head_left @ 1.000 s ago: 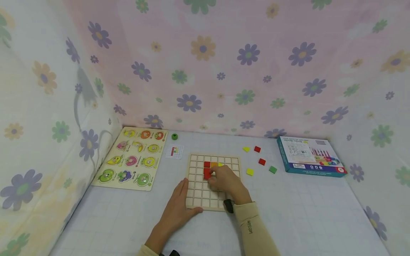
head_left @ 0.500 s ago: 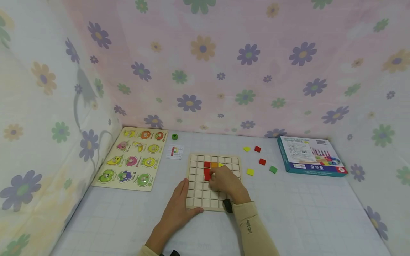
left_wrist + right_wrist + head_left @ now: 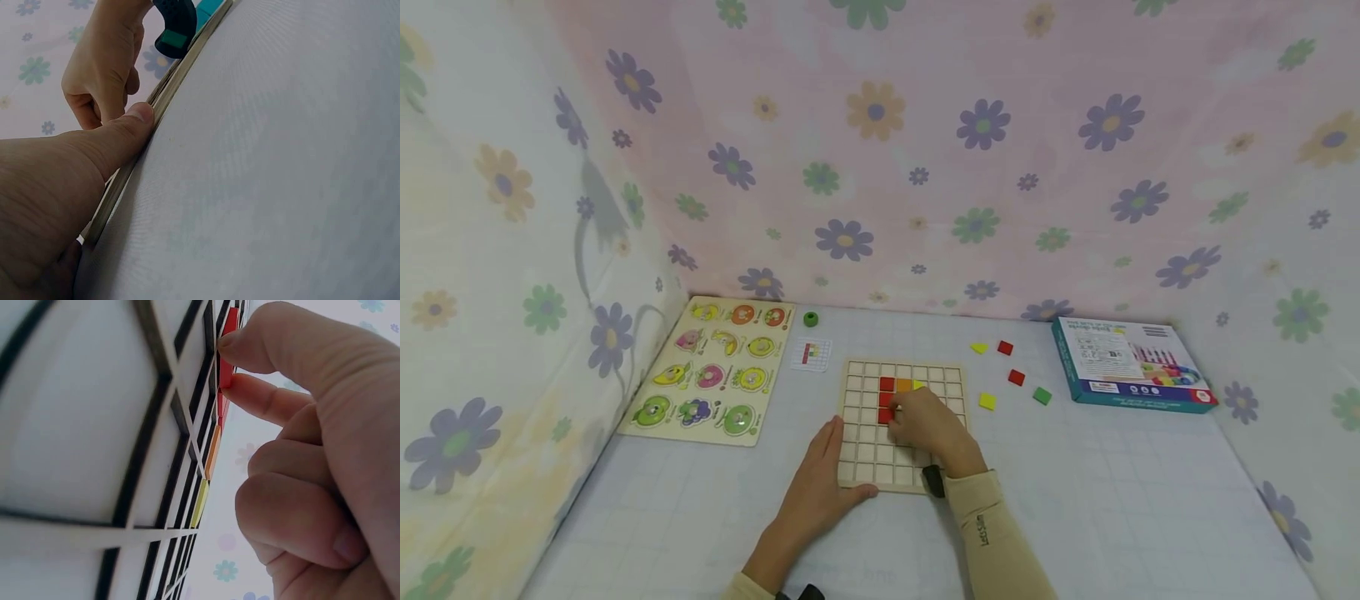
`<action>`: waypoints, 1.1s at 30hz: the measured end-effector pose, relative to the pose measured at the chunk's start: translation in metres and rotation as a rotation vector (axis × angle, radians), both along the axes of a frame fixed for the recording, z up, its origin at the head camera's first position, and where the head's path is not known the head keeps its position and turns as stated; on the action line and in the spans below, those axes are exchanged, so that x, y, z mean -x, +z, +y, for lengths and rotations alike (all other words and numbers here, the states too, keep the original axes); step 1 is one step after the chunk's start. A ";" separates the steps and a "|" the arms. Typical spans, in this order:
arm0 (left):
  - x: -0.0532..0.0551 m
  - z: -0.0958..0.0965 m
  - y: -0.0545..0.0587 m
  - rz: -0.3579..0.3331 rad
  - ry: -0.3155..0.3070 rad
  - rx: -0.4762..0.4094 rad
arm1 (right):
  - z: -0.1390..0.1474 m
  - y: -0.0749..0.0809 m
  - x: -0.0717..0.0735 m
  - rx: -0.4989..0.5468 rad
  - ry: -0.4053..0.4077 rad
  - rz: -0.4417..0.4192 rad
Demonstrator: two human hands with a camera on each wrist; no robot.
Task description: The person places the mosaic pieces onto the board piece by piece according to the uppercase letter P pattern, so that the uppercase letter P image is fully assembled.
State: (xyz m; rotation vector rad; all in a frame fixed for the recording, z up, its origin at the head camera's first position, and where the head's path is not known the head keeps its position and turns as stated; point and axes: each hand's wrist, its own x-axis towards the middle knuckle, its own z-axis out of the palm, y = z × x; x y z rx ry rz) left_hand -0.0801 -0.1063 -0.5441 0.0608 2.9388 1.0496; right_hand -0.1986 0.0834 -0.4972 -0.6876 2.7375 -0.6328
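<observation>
A wooden grid board (image 3: 867,455) lies in the middle of the table. Three red square tiles run down one column, with an orange tile (image 3: 904,385) and part of a yellow tile (image 3: 918,385) beside the top one. My right hand (image 3: 931,423) is over the board and pinches the lowest red tile (image 3: 225,374) between thumb and index finger at its cell; the other fingers are curled into the palm. My left hand (image 3: 822,479) rests against the board's left side and near corner, fingers straight, thumb along the near edge. Cells under the right hand are hidden.
Loose yellow, red and green tiles (image 3: 1042,396) lie right of the board. A teal box (image 3: 1135,362) stands farther right. Behind the board's left corner are a printed pattern card (image 3: 812,355) and a small green ring (image 3: 810,319). A fruit puzzle board (image 3: 707,371) lies left.
The right hand stays at the lowest red tile, with only a tiny shift of its fingertips. The left hand keeps its place on the board's edge.
</observation>
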 end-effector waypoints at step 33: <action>0.001 0.002 0.000 -0.004 0.003 0.013 | 0.007 0.004 -0.001 0.038 -0.046 -0.013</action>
